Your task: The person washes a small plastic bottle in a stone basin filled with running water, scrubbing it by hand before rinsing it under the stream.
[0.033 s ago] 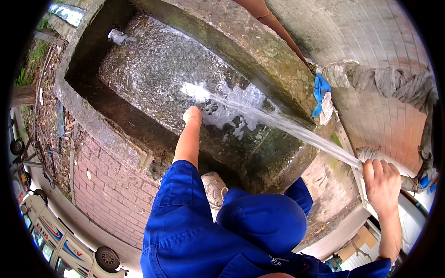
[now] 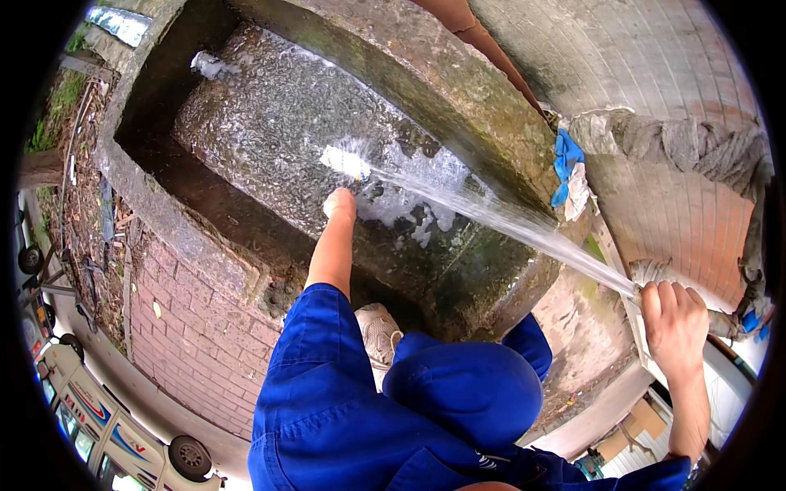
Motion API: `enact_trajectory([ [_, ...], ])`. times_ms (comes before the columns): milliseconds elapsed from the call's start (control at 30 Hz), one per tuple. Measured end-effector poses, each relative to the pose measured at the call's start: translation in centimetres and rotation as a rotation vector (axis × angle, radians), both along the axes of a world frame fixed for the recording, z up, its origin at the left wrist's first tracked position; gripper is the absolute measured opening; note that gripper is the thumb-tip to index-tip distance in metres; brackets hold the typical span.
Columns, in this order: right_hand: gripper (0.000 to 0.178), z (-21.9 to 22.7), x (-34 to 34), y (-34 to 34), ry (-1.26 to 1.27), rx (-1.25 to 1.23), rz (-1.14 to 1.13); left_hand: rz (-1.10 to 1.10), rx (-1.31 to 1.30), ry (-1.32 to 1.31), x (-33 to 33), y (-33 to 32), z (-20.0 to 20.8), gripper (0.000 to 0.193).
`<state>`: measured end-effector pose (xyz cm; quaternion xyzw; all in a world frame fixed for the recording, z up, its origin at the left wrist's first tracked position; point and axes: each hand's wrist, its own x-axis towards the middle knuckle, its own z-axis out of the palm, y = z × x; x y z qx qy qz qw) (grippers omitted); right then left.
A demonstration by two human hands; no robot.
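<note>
My right hand (image 2: 675, 326) is closed at the right, at the source of a strong water jet (image 2: 524, 229). The outlet itself is hidden behind its fingers. The jet runs down left into a stone trough (image 2: 491, 94) and strikes a small white object (image 2: 344, 162), whose kind is blurred by spray. Just nearer to me, my left hand (image 2: 340, 203) hangs over the wet trough floor with its fingers curled under. Whatever it holds, if anything, is out of sight. White foam (image 2: 422, 217) floats beside it.
A white crumpled lump (image 2: 211, 65) lies in the trough's far left corner. Blue and white cloths (image 2: 567, 168) hang at its right rim. My shoe (image 2: 377, 334) stands by the near wall on brick paving (image 2: 201, 335). A white van (image 2: 123, 417) is parked at lower left.
Spray fans out more around the white object, and its outline shows more clearly. Both of my hands stay in the same place.
</note>
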<state>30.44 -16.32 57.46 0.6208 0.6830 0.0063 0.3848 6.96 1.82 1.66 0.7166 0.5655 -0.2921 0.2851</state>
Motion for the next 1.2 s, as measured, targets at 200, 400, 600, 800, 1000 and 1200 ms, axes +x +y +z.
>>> enact_trajectory([
  [200, 0.012, 0.0, -0.1, -0.1, 0.0, 0.025, 0.009, 0.045, -0.037, -0.039, -0.4, 0.1, 0.2, 0.035],
  [400, 0.012, 0.1, -0.1, 0.0, 0.021, 0.014, 0.02, 0.042, -0.028, -0.021, -0.5, -0.1, 0.0, 0.035],
  [600, 0.013, 0.2, 0.0, -0.1, 0.033, 0.017, 0.018, 0.04, -0.044, -0.007, -0.3, -0.1, 0.3, 0.036],
  [800, 0.013, 0.2, -0.1, 0.0, 0.044, 0.031, 0.028, 0.053, -0.05, -0.012, -0.4, 0.1, 0.1, 0.036],
  [1000, 0.012, 0.2, -0.2, 0.0, 0.04, 0.036, 0.035, 0.051, -0.048, -0.028, -0.6, 0.1, 0.0, 0.035],
  [1200, 0.012, 0.1, -0.1, -0.1, 0.027, 0.034, 0.037, 0.052, -0.049, -0.039, -0.3, 0.0, 0.9, 0.036],
])
